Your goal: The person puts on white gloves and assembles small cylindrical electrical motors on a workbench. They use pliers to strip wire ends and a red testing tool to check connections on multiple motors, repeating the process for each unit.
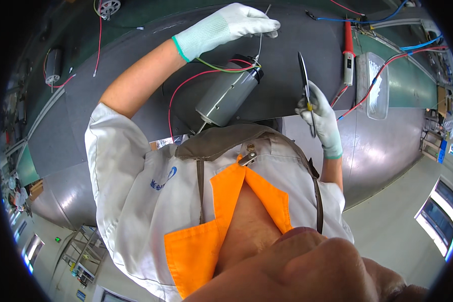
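A grey cylindrical motor lies tilted on the dark bench mat in front of me, its shaft toward my body. Red and green-yellow wires come off its black far end. From the wires there rises a thin, pale strip that looks like a cable tie's tail. My left hand, in a white glove with a green cuff, has its fingers closed round this strip above the motor. My right hand, gloved too, grips a slim dark hand tool with a bit of yellow; its exact kind is unclear. The tool stays apart from the motor.
On the right are a red and pale grey corded tool and a clear plastic tray. Red and blue cables cross there. A second motor with wires lies far left, and a round metal motor part at the top.
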Demonstrator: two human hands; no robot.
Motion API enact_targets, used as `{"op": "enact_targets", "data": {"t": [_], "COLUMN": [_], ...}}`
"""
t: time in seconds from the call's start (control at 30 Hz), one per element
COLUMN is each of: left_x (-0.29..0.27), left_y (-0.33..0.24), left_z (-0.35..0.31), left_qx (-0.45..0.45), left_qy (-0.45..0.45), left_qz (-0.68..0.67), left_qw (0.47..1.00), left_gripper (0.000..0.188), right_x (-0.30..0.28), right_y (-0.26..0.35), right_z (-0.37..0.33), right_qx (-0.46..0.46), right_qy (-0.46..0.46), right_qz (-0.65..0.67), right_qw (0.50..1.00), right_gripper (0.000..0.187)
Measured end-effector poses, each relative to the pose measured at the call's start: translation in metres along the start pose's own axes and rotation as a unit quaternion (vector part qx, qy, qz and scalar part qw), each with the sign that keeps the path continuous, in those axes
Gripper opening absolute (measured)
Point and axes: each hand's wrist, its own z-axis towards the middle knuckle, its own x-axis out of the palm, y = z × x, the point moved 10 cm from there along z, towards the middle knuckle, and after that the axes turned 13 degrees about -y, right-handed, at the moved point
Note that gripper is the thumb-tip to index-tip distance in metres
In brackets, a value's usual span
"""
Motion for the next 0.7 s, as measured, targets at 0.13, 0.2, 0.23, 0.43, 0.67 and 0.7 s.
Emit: {"op": "enact_targets", "data": {"t": [0.13, 0.2, 0.23, 0.43, 0.67, 0.7], "left_x": [-0.002, 0.0, 0.002, 0.004, -0.048, -0.054], "left_y": [-0.033, -0.048, -0.055, -0.063, -0.042, -0.032], "left_z": [-0.001, -0.007, -0.011, -0.021, -0.142, -0.173], "left_qx": [0.151, 0.234, 0.316, 0.423, 0.216, 0.211], "left_qy": [-0.002, -0.018, -0.035, -0.085, 0.243, 0.286], "left_qz": [0.098, 0.162, 0.182, 0.256, 0.052, 0.082], "left_qw": [0.984, 0.959, 0.931, 0.865, 0.944, 0.931], "left_gripper": [0.042, 0.039, 0.038, 0.032, 0.028, 0.03], "right_x": [0.044, 0.064, 0.07, 0.078, 0.039, 0.044], "right_y": [0.048, 0.062, 0.067, 0.069, 0.068, 0.075], "right_z": [0.015, 0.016, 0.016, 0.013, 0.028, 0.025], "right_qx": [-0.232, -0.307, -0.301, -0.298, -0.286, -0.337], "right_qy": [0.083, 0.091, 0.09, 0.04, -0.084, -0.095], "right_qz": [-0.252, -0.314, -0.351, -0.517, -0.61, -0.637], "right_qw": [0.936, 0.894, 0.882, 0.801, 0.734, 0.687], "right_gripper": [0.069, 0.076, 0.076, 0.071, 0.06, 0.057]}}
